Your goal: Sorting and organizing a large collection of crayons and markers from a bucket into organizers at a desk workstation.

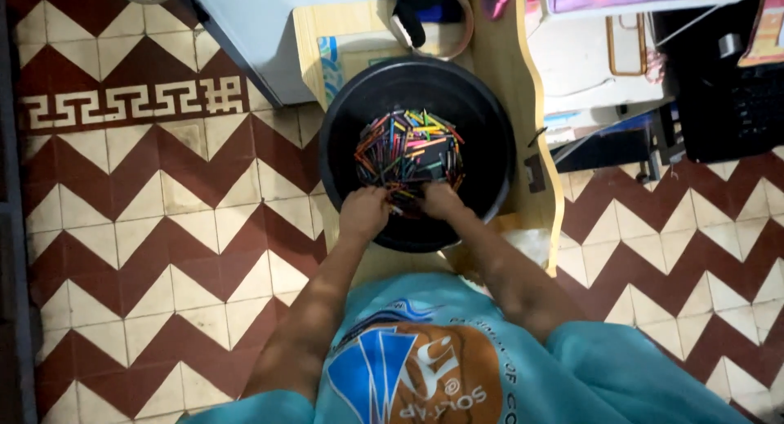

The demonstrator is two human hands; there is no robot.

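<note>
Hands both in black basin [343, 159] on wooden worktop [535, 146] — left hand [363, 214] & right hand [442, 200] curled, digging at near edge of coloured sticks [408, 150]; actual grip can't tell. Looks like mid-sort — next needs a clean pinch.

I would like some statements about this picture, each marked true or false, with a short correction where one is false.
1. Both hands reach into the black round basin. True.
2. The basin holds a pile of thin sticks in many colours. True.
3. The basin stands directly on the tiled floor. False: it rests on a light wooden table; the zigzag tiled floor lies around it.
4. The left hand is raised high above the basin. False: it is down at the near edge of the pile, beside the right hand.
5. The person wears a red shirt. False: the shirt is light blue with a printed emblem.
</note>
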